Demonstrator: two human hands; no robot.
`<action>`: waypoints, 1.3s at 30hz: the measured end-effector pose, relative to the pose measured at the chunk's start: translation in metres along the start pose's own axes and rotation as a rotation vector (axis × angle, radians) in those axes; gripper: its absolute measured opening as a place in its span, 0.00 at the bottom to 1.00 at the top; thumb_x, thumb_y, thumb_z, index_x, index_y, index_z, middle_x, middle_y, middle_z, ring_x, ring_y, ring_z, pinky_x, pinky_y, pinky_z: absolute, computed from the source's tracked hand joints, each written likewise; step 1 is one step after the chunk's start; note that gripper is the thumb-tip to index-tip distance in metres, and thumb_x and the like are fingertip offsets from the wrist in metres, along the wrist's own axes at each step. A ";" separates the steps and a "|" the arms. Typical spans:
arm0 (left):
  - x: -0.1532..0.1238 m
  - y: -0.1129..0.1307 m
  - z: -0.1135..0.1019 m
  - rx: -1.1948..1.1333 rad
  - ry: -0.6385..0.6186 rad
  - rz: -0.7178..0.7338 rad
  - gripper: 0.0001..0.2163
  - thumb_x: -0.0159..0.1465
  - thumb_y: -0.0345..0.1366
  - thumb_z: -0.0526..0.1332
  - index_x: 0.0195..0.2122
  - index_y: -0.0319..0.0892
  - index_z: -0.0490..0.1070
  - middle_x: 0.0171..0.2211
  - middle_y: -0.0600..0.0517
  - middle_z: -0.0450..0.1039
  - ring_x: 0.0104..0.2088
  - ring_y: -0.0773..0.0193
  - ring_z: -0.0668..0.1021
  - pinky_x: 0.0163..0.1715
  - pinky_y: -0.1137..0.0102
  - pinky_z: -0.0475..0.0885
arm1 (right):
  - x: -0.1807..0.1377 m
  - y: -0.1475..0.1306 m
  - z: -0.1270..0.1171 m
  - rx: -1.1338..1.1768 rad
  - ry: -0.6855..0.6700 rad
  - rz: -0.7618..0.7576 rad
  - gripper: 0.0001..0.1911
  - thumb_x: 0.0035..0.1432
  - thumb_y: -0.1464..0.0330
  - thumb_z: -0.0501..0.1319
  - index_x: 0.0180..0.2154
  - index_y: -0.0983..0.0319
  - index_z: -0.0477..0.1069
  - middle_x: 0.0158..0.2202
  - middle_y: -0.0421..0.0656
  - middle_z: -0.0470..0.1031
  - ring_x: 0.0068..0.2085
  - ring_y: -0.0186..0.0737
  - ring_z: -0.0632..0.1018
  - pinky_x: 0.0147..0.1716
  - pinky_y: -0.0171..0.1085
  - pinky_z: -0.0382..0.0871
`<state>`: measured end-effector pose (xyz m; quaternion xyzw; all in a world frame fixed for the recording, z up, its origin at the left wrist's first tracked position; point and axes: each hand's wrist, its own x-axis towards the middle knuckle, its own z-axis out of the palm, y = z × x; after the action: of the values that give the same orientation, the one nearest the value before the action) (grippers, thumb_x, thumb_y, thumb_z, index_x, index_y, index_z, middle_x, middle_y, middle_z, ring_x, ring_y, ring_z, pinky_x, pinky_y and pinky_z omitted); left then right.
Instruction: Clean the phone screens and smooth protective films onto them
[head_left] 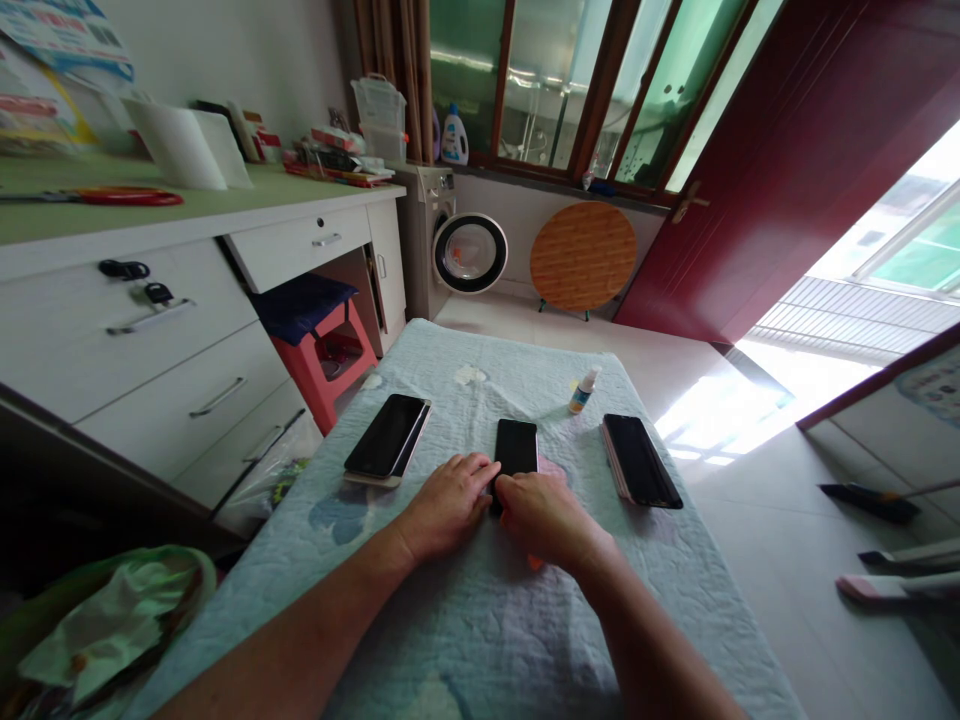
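Note:
A black smartphone (517, 440) lies face up on the quilted light-blue cover (480, 640), between my two hands. My left hand (452, 500) holds it by the left edge, fingertips on the rim. Over the phone's lower part my right hand (546, 515) is closed, knuckles up; what its fingers hold is hidden. A bit of orange (535, 562) shows beneath that hand, too little to identify. Left of my hands is a stack of phones (388, 437) with a dark screen on top. Another phone stack (641, 462) lies to the right. A small spray bottle (584, 391) stands upright behind.
A counter (285, 205) with drawers runs along the left, bearing a paper roll (176, 145) and red-handled scissors (127, 196). A red stool (319, 365) stands beside the covered table. Behind are a washing machine (427, 230) with its door ajar and a round wooden tabletop (583, 257).

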<state>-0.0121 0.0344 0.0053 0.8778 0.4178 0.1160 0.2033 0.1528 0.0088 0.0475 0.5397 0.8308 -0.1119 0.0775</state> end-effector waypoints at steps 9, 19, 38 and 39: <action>0.000 0.001 -0.001 -0.028 0.001 -0.008 0.22 0.61 0.28 0.54 0.57 0.42 0.66 0.54 0.46 0.67 0.53 0.55 0.69 0.57 0.60 0.64 | 0.006 -0.007 0.007 0.036 0.088 -0.021 0.15 0.63 0.69 0.52 0.49 0.63 0.69 0.43 0.48 0.78 0.42 0.45 0.78 0.37 0.38 0.65; -0.002 0.003 -0.005 0.027 -0.015 0.009 0.26 0.58 0.33 0.57 0.60 0.39 0.63 0.55 0.44 0.66 0.54 0.52 0.69 0.56 0.59 0.64 | -0.006 0.010 -0.009 -0.030 -0.109 0.079 0.12 0.60 0.73 0.53 0.43 0.62 0.72 0.37 0.47 0.79 0.39 0.42 0.80 0.34 0.34 0.65; -0.001 0.003 -0.003 0.042 0.005 -0.002 0.30 0.60 0.50 0.63 0.60 0.40 0.63 0.56 0.43 0.66 0.53 0.49 0.70 0.55 0.58 0.64 | -0.013 0.031 -0.024 0.024 -0.119 0.176 0.10 0.54 0.74 0.56 0.37 0.61 0.73 0.35 0.47 0.78 0.37 0.42 0.78 0.31 0.34 0.62; -0.002 0.004 -0.003 0.041 0.003 -0.004 0.30 0.60 0.50 0.63 0.60 0.40 0.63 0.56 0.43 0.66 0.53 0.49 0.70 0.55 0.58 0.64 | -0.013 0.032 -0.024 0.025 -0.108 0.185 0.10 0.54 0.75 0.55 0.37 0.62 0.73 0.35 0.47 0.78 0.37 0.42 0.78 0.31 0.34 0.61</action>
<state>-0.0117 0.0317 0.0092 0.8808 0.4220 0.1086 0.1850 0.1874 0.0162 0.0708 0.6080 0.7707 -0.1437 0.1256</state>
